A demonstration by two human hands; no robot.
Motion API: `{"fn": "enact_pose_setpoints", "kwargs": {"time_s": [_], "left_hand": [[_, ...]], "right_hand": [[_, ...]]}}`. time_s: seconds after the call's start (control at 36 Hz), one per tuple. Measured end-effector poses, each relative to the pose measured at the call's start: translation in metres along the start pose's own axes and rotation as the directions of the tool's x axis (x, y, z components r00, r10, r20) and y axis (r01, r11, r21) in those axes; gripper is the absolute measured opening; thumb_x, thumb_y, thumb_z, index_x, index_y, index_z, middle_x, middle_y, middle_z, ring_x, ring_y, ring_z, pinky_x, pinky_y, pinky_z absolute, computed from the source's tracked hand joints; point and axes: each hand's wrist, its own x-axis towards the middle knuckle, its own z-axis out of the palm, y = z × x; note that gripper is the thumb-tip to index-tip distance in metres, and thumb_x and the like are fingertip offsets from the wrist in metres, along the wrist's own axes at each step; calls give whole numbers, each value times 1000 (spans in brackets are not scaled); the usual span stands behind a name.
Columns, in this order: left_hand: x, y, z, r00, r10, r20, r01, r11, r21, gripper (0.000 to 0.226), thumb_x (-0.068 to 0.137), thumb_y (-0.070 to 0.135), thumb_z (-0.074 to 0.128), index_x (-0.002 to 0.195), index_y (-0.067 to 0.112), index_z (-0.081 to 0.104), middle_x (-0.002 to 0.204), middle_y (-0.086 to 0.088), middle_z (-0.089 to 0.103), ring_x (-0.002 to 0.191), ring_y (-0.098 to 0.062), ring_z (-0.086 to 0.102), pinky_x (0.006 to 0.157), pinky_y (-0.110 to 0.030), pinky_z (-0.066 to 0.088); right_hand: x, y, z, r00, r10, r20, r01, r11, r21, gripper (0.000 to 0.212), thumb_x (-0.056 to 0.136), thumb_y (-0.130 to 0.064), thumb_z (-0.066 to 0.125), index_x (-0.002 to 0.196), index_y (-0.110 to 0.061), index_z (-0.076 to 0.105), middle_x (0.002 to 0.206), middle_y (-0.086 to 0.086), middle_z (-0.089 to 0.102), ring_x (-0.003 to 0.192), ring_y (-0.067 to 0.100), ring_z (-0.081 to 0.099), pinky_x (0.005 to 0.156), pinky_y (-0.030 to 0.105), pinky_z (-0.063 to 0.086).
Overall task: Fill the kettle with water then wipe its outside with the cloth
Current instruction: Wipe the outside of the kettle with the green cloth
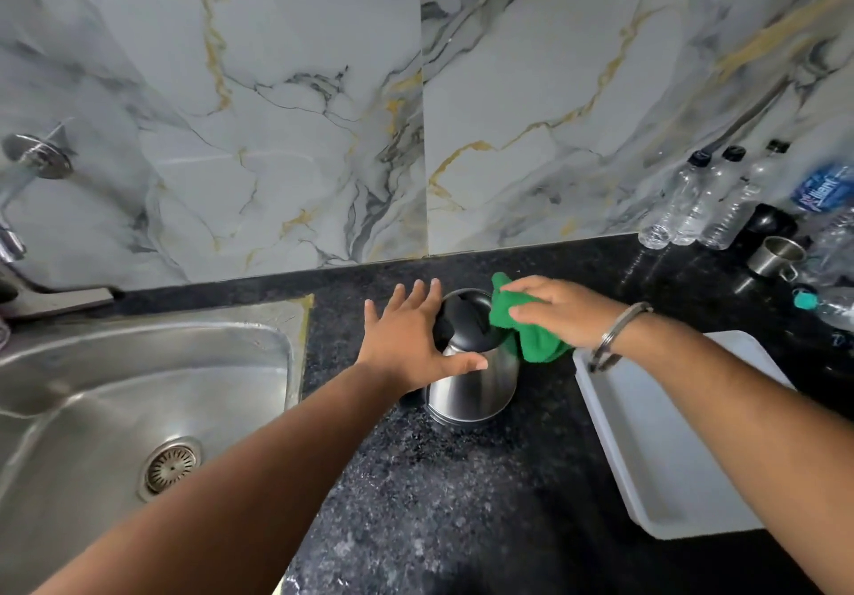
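Standing upright on the dark counter [462,502], just right of the sink [138,386]: the steel kettle [471,391], its long axis running vertical, the black lid [462,317] facing up and tilting slightly away toward the wall. Resting spread and flat against the near-left side of the kettle, the left hand [406,340], fingers open, thumb lying across the steel shoulder, steadying and not clasping. Pressing the green cloth [522,326] against the far-right side of the lid, the right hand [564,312], fingers curling over the cloth and holding it. Probably heavy if already holding water, which cannot be seen with the lid closed; probably smooth and slippery on the polished wall, stiff, not fragile. Cloth looking soft and limp, bunching under the fingers. Handle and spout not showing clearly, likely hiding under the cloth, so pointing direction cannot be told. Best hold, judging so: the handle, or 1 palm bracing the body while wiping.
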Motion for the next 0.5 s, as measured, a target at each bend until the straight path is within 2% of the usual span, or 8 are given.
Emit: {"fn": "enact_pose_setpoints", "kwargs": {"time_s": [0.03,0.08,0.19,0.25,0.31,0.36,0.42,0.5], "left_hand": [[0,0,0,1000,8,-4,-8,1000,7,141,52,105,35,163,23,7,172,-7,16,159,-34,9,121,-71,6],[0,0,1,1000,10,-11,-10,1000,7,140,52,105,35,163,24,7,172,-8,17,159,-34,10,121,-70,4],[0,2,1,1000,-3,-13,3,1000,-16,141,50,106,33,163,26,8,171,-9,20,158,-35,14,122,-69,5],[0,2,0,1000,-7,-6,7,1000,-20,141,50,106,33,163,27,8,171,-8,21,158,-35,14,123,-69,5],[1,1,0,1000,-5,-7,5,1000,-20,140,51,105,35,164,26,9,171,-8,23,158,-34,15,123,-68,6],[1,1,0,1000,1,-1,-1,1000,-25,139,52,105,37,164,28,10,170,-6,24,158,-34,15,124,-68,5],[0,1,0,1000,-4,6,4,999,-37,137,52,105,39,163,29,14,170,-6,24,159,-33,14,124,-68,3],[0,1,0,1000,-7,4,7,1000,-19,137,51,106,38,163,29,15,170,-7,25,159,-34,14,123,-69,4]], "right_hand": [[-3,2,-11,1000,22,-6,-21,998,67,22,94,-29,59,112,-23,69,122,1,68,112,18,63,103,37,45],[-7,7,-30,993,50,-107,-32,986,162,20,95,-32,58,100,-20,73,105,6,76,99,22,70,97,42,50],[-6,-3,-43,945,57,-322,20,973,231,32,96,-34,57,95,-5,71,95,17,76,91,34,71,88,49,53],[-2,-22,-30,950,-20,-310,63,990,129,35,96,-36,56,88,-4,69,87,19,75,84,35,70,78,45,55],[5,-39,-8,974,-99,-203,80,992,-96,39,95,-42,53,79,-8,65,81,15,71,77,35,67,71,42,53],[13,-50,16,981,-136,-141,81,936,-343,40,94,-48,49,79,-14,65,93,8,63,87,29,63,77,41,50],[19,-54,33,964,-157,-214,37,878,-476,40,93,-51,49,86,-16,69,103,8,56,100,30,56,86,41,47],[20,-50,43,930,-194,-312,3,854,-521,42,92,-51,50,92,-15,71,105,10,57,103,33,54,87,41,46]]}}
